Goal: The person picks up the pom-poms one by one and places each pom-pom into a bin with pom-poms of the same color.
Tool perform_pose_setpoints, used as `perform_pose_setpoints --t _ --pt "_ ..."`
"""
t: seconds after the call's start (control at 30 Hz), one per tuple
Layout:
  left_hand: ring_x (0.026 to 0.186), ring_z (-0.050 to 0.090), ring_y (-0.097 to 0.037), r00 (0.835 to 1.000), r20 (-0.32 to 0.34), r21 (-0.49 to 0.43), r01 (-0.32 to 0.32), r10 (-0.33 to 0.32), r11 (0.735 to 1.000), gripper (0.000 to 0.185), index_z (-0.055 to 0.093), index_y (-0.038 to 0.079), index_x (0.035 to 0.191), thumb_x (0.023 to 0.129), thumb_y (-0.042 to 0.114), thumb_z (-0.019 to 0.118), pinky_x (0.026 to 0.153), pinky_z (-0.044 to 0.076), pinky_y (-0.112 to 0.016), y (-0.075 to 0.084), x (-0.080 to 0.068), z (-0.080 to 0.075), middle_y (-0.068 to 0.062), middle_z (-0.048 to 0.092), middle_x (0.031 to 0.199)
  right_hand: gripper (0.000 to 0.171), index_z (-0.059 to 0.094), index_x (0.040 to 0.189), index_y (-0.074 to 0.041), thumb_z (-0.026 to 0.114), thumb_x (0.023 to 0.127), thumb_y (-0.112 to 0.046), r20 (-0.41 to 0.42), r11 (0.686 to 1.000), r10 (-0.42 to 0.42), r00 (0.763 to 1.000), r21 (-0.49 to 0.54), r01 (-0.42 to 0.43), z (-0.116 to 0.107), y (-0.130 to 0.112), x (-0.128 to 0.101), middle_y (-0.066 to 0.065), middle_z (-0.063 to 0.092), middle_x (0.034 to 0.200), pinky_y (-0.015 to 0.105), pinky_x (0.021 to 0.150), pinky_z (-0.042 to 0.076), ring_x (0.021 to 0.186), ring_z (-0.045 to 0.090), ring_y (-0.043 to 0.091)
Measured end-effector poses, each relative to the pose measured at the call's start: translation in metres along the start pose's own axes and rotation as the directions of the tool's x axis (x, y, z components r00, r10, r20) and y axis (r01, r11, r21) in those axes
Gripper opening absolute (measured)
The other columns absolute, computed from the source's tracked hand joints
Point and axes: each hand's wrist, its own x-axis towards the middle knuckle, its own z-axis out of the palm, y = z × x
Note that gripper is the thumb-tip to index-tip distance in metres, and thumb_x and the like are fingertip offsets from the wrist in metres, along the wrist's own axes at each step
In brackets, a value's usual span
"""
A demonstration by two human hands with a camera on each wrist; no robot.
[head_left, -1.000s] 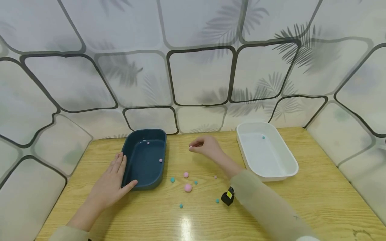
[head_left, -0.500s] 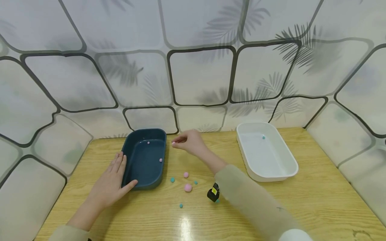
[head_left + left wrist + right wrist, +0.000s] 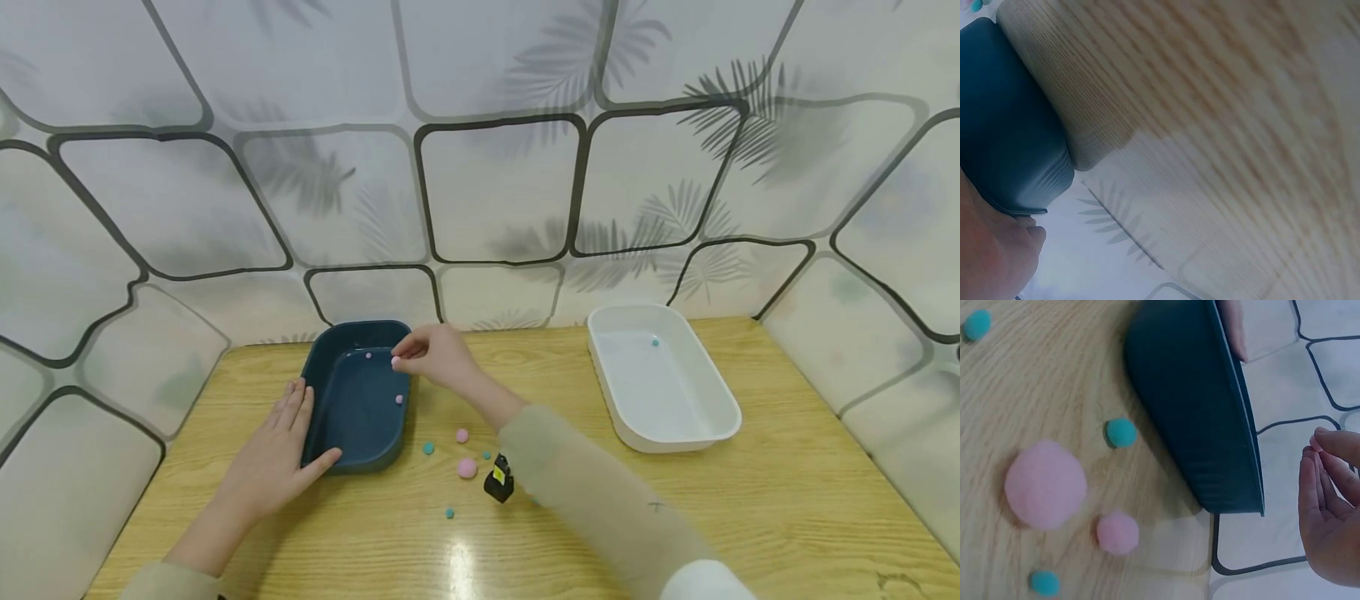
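My right hand pinches a small pink pom-pom between thumb and fingertips, just above the right rim of the dark blue tray. Two small pink pom-poms lie inside that tray. In the right wrist view the curled fingers hover past the blue tray; the pinched pom-pom is not clear there. My left hand lies flat on the table with straight fingers along the tray's left side and the thumb touching its front corner. The left wrist view shows the tray's outer wall.
Loose on the wooden table between the trays lie a large pink pom-pom, a smaller pink one and several teal ones. A white tray stands at the right with one teal pom-pom inside. A patterned wall closes in the table.
My right hand has moved left with the pink pom-pom, from the middle of the table to above the blue tray's right rim. The left hand has stayed put.
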Motion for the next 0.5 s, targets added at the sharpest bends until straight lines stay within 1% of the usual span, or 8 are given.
perform_pose_setpoints --t 0.13,0.27,0.43,0.5 --pt "0.162 0.018 -0.051 1.000 0.005 0.003 0.002 -0.002 1.000 0.106 0.018 -0.012 0.164 0.101 0.061 0.062 0.125 0.031 -0.068 0.000 0.000 0.000 -0.033 0.013 0.174 0.014 0.082 0.107 -0.007 0.082 0.095 -0.015 0.017 1.000 -0.014 1.000 -0.002 0.014 0.010 0.001 0.001 0.010 0.081 0.104 0.016 0.072 0.056 0.089 0.075 0.017" --pt "0.162 0.018 -0.050 1.000 0.005 0.002 0.005 -0.005 1.000 0.106 0.019 -0.012 0.164 0.101 0.061 0.062 0.125 0.031 -0.068 0.001 0.000 -0.001 -0.033 0.013 0.174 0.011 0.082 0.104 -0.007 0.082 0.095 -0.014 0.022 1.000 -0.014 1.000 -0.005 0.014 0.018 0.002 0.001 0.009 0.080 0.101 0.016 0.072 0.055 0.085 0.073 0.014" --pt "0.162 0.018 -0.050 1.000 -0.003 0.002 0.003 -0.003 1.000 0.105 0.019 -0.013 0.164 0.101 0.059 0.063 0.125 0.032 -0.068 0.001 -0.001 -0.001 -0.033 0.013 0.174 0.010 0.082 0.103 -0.006 0.082 0.095 -0.012 0.017 1.000 -0.006 1.000 0.012 0.006 0.027 0.002 0.001 0.011 0.081 0.100 0.014 0.071 0.055 0.084 0.075 0.016" --pt "0.162 0.018 -0.050 1.000 -0.007 0.005 0.000 0.000 1.000 0.105 0.019 -0.012 0.164 0.101 0.060 0.062 0.125 0.032 -0.068 0.001 -0.001 -0.001 -0.033 0.014 0.174 0.009 0.082 0.102 -0.006 0.082 0.095 -0.011 0.014 1.000 0.001 1.000 0.027 -0.001 0.030 0.003 0.000 0.011 0.081 0.099 0.014 0.069 0.055 0.082 0.076 0.016"
